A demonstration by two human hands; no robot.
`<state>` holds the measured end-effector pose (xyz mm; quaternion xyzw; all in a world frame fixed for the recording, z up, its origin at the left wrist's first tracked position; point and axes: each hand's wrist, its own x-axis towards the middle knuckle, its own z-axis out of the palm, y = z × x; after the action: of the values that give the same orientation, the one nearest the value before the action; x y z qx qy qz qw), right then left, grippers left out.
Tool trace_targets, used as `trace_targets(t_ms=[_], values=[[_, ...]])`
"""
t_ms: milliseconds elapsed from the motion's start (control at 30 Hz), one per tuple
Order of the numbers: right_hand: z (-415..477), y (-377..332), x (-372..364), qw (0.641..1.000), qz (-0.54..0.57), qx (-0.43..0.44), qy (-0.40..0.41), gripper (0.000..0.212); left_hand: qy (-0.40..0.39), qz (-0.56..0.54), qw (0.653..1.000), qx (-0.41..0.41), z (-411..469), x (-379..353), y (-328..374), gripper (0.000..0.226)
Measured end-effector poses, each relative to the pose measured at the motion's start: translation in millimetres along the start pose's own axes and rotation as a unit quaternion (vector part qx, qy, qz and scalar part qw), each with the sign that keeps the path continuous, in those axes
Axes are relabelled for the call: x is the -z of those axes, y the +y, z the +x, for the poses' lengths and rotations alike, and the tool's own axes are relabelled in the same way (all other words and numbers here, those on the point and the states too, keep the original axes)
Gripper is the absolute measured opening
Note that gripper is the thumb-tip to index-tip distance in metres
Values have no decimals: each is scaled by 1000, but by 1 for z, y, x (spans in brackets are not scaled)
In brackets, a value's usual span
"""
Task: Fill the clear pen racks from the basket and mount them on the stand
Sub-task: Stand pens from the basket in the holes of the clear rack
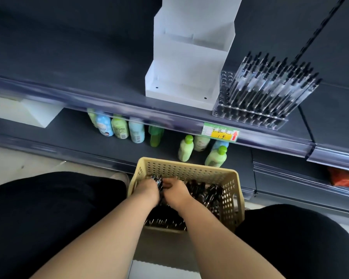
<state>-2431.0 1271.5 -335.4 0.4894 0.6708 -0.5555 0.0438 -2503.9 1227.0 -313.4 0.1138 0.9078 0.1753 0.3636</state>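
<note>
Inside the cream basket (pixel 233 196) of black pens (pixel 201 190), the left grip (pixel 147 188) curls round a bundle of pens. The right grip (pixel 176 191) meets it, pinching or not I cannot tell. A filled clear rack (pixel 250 117) stands beside the white stand (pixel 181 77) on the shelf (pixel 89 77), above a price tag (pixel 220 131) reading "1.5".

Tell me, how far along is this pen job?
One clear rack on the shelf is mostly filled, with some holes nearest the white stand empty. Right now the left hand grips a bunch of pens in the basket, the right hand beside it. The stand holds no rack yet, so mounting remains.
</note>
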Motion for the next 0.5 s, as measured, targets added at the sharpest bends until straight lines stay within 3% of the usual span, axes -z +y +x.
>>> trace_targets(t_ms=[133, 267, 433, 500], values=[[12, 9, -8, 997, 66, -22, 16, 38, -15, -63, 997, 32, 6, -5, 4, 33], [17, 6, -7, 998, 42, -9, 45, 20, 0, -104, 993, 62, 6, -10, 7, 35], [18, 1, -8, 999, -6, -28, 41, 17, 1, -91, 993, 69, 7, -11, 1, 34], [19, -1, -7, 998, -24, -42, 29, 27, 4, -63, 997, 52, 3, -10, -2, 32]])
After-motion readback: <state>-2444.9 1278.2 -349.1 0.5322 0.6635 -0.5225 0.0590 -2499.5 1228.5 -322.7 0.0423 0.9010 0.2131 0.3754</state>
